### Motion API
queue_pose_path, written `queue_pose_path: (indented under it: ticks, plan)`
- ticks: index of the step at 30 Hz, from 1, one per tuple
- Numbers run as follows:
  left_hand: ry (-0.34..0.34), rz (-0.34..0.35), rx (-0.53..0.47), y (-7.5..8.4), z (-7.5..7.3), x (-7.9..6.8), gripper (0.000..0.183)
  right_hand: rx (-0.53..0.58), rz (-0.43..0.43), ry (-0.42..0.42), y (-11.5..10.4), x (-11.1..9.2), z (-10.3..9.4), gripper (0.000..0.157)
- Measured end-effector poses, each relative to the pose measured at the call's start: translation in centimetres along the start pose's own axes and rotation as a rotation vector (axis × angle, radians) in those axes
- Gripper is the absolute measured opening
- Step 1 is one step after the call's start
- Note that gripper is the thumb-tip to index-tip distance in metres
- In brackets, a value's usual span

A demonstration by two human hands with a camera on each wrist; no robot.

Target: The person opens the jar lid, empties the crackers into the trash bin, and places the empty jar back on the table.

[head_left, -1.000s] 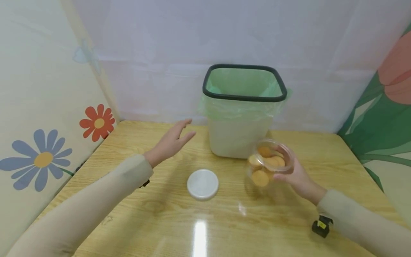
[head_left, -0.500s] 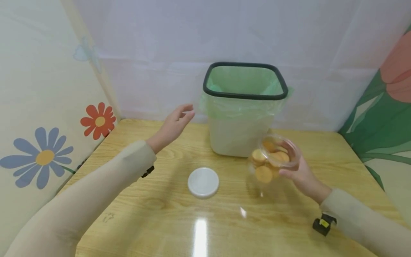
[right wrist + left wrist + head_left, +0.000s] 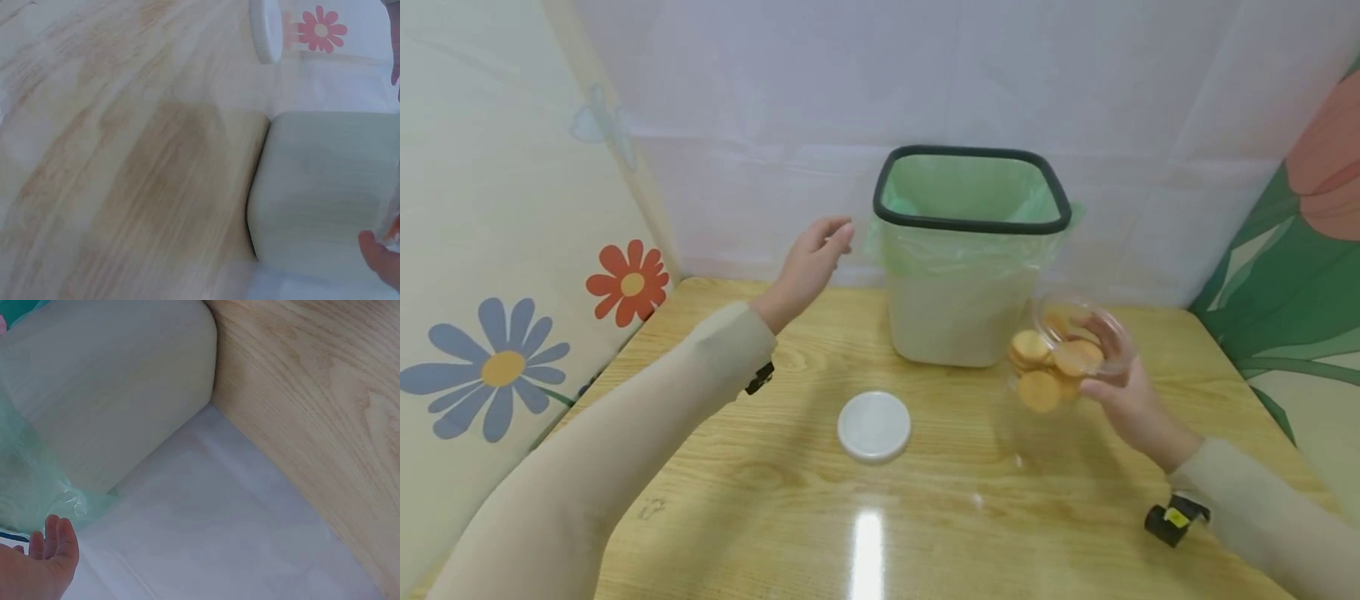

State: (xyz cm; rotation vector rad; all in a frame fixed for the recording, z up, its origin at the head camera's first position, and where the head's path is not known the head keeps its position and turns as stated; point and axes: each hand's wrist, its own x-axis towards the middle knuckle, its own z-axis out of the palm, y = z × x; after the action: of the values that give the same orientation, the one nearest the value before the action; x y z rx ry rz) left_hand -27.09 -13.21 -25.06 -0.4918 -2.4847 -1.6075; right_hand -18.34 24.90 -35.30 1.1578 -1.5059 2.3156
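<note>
My right hand (image 3: 1142, 408) grips a clear jar (image 3: 1123, 346) around its upper part, raised over the table at the right and tilted. Several round yellowish biscuits (image 3: 1039, 390) lie inside it, and its mouth has no lid. In the right wrist view only a fingertip (image 3: 375, 251) and a sliver of the jar show at the edge. My left hand (image 3: 805, 271) hovers left of the bin (image 3: 955, 325) with loosely bent fingers and holds nothing. The left wrist view shows that hand (image 3: 40, 565) near the bin's green bag (image 3: 69, 500).
A round white lid (image 3: 874, 425) lies on the wooden table (image 3: 820, 517) in front of the bin. The bin has a black rim (image 3: 970, 224) and a green liner. A pale cloth (image 3: 760, 167) hangs behind, with flower-printed panels at both sides.
My left hand has risen beside the bin, and its fingers have bent more. My right hand has carried the jar rightward and slightly away from me. The lid stays put.
</note>
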Motion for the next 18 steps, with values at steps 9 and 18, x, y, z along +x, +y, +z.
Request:
queue_pose_path:
  ticks: [9, 18]
  plan:
    - [0.038, -0.025, -0.066, 1.2, -0.1, 0.8, 0.05, 0.082, -0.036, 0.068, -0.9, 0.7, -0.8, 0.061]
    - [0.099, -0.076, -0.159, 2.6, 0.0, 2.0, 0.047, 0.092, -0.052, 0.097, -1.9, 1.5, -1.6, 0.054]
